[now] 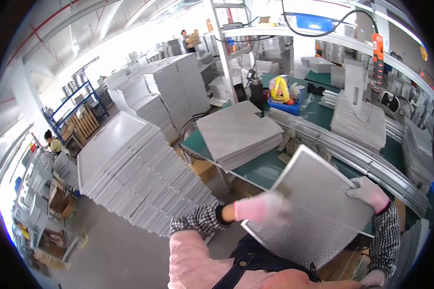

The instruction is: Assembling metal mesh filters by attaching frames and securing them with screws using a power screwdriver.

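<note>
A rectangular metal mesh filter panel (pixel 318 212) with a pale frame is tilted in front of my body, its top corner over the green workbench (pixel 255 171). My right hand (pixel 370 193), in a white and pink glove, is closed on the panel's right edge. Over the panel's left side is my left hand (pixel 263 208), gloved the same way. Motion smears its fingers, so I cannot see whether they touch the mesh or hold anything. Beyond the panel, a short stack of flat grey panels (pixel 241 130) lies on the bench.
A tall stack of mesh panels (pixel 135 178) stands on the floor at my left. Long metal strips (pixel 352 156) run along the bench beside another pile of panels (pixel 359 123). A blue bin (pixel 284 107) sits farther back. An orange power screwdriver (pixel 377 60) hangs at upper right.
</note>
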`<state>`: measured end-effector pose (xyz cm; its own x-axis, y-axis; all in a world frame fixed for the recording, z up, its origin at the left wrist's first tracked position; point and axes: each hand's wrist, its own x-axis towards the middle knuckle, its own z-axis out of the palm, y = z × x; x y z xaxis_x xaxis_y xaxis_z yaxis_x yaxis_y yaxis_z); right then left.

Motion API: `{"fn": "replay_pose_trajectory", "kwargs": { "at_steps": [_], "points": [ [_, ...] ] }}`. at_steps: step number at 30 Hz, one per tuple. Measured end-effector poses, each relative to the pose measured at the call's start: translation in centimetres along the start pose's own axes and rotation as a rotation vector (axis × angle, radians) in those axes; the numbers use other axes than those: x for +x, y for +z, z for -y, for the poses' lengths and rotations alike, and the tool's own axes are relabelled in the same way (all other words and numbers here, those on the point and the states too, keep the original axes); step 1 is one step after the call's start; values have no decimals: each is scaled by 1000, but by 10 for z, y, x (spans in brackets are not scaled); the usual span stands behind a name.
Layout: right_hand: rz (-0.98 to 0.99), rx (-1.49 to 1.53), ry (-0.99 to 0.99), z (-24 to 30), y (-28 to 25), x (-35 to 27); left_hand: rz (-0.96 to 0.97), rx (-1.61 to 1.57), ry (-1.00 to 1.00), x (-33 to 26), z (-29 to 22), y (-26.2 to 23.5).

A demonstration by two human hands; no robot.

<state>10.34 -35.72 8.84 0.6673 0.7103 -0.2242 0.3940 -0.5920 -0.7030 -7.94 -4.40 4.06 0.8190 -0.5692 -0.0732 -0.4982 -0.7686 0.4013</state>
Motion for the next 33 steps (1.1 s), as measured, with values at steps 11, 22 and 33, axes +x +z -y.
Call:
{"fn": "replay_pose_trajectory", "kwargs": {
  "at_steps": [11,22,33],
  "points": [
    [227,-360,-195,62,0,48,-409,-21,-30,41,59,-60],
    [19,-333,-337,58,18,32,14,-561,26,83,66,-80],
    [220,-173,-326,0,-3,21,-136,-358,163,130,24,-57]
  ]
}}
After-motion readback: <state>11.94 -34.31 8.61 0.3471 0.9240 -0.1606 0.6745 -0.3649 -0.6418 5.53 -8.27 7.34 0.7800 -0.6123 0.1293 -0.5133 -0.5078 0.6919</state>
